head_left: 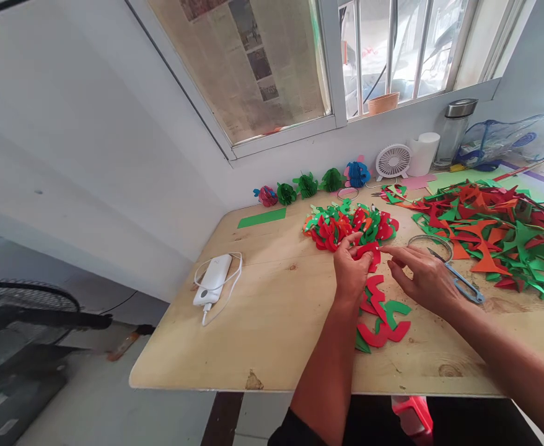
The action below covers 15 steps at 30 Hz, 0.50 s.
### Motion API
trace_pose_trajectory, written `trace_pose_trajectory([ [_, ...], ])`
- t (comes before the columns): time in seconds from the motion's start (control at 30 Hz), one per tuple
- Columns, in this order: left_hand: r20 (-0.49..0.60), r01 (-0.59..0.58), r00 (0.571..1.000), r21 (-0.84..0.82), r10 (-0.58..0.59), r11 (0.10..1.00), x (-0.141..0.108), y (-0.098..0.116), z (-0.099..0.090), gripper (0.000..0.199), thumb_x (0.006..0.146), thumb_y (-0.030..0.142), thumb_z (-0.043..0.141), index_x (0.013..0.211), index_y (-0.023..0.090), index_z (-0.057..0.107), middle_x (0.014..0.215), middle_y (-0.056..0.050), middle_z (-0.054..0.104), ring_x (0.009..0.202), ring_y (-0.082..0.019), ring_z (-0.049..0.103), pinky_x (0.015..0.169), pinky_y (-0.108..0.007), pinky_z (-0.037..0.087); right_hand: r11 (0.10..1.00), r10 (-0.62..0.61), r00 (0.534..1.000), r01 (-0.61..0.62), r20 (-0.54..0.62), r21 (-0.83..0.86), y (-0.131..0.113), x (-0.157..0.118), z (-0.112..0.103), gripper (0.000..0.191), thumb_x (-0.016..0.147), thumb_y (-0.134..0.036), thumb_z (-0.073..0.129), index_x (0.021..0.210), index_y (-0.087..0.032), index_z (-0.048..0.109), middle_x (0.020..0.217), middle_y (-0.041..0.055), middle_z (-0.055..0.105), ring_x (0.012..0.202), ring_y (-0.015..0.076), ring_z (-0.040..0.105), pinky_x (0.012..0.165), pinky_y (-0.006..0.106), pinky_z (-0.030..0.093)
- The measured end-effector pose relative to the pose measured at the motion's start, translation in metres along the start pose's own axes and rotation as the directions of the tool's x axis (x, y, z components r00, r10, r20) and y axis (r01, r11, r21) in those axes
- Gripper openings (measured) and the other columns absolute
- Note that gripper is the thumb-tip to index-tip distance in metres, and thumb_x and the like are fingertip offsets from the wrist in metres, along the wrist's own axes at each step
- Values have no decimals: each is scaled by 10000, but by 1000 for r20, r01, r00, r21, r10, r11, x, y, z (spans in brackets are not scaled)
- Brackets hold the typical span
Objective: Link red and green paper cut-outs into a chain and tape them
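Observation:
My left hand [350, 267] pinches a small red paper cutout [373, 259] between thumb and fingers, just in front of a pile of folded red and green paper shapes [332, 232]. From the right, my right hand [423, 275] reaches in with its index fingertip at the cutout's edge; its thumb hangs apart, and I see nothing held in it. Blue-handled scissors [469, 288] lie on the table partly beneath my right hand. Below my hands are loose red and green curved cutouts [383, 331]. A ring that looks like a tape roll [443, 243] lies behind my right hand.
A large heap of red, orange and green paper scraps [499, 229] covers the wooden table's [272, 322] right side. A white power bank [214, 282] with a cable lies left. Paper honeycomb figures [307, 186], a small fan [393, 162] and a glass bottle [453, 136] line the wall.

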<state>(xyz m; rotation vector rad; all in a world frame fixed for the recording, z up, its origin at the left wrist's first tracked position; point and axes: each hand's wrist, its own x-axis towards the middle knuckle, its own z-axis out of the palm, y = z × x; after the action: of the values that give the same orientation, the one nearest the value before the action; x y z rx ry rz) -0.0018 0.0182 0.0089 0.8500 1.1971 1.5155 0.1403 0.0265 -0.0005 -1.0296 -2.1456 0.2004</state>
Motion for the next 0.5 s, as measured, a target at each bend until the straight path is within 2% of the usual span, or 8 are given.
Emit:
trace_pose_trajectory([
  [0.13, 27, -25, 999, 47, 23, 999, 1, -5, 0, 493, 639, 66, 615, 1117, 184, 589, 750, -14, 650, 563, -90, 569, 542, -194, 467, 964, 148, 987, -157, 56, 216, -2, 1, 0, 253, 840, -246, 474, 1048, -214, 614, 653, -4, 595, 593, 144, 536, 618, 286, 427],
  [0.27, 44, -50, 998, 101, 46, 994, 4, -9, 0, 487, 646, 82, 615, 1122, 182, 589, 764, -27, 654, 596, -106, 586, 539, -192, 457, 892, 274, 957, -288, 91, 349, -2, 4, -1, 213, 822, -282, 493, 969, -201, 624, 608, -12, 577, 554, 132, 504, 565, 275, 421],
  [0.4, 46, -71, 997, 138, 65, 988, 4, -9, 1, 476, 647, 77, 617, 1108, 191, 600, 776, -28, 663, 646, -118, 613, 603, -206, 481, 799, 353, 924, -379, 146, 467, 1, 5, 0, 229, 800, -347, 531, 937, -190, 626, 626, 8, 604, 586, 147, 543, 571, 286, 444],
  [0.5, 56, -78, 996, 154, 71, 985, 3, -8, 1, 472, 657, 80, 611, 1114, 198, 600, 783, -29, 667, 628, -115, 609, 575, -197, 476, 707, 381, 903, -422, 196, 568, 2, 6, 0, 281, 777, -415, 562, 924, -185, 630, 623, 12, 601, 601, 154, 560, 594, 299, 474],
])
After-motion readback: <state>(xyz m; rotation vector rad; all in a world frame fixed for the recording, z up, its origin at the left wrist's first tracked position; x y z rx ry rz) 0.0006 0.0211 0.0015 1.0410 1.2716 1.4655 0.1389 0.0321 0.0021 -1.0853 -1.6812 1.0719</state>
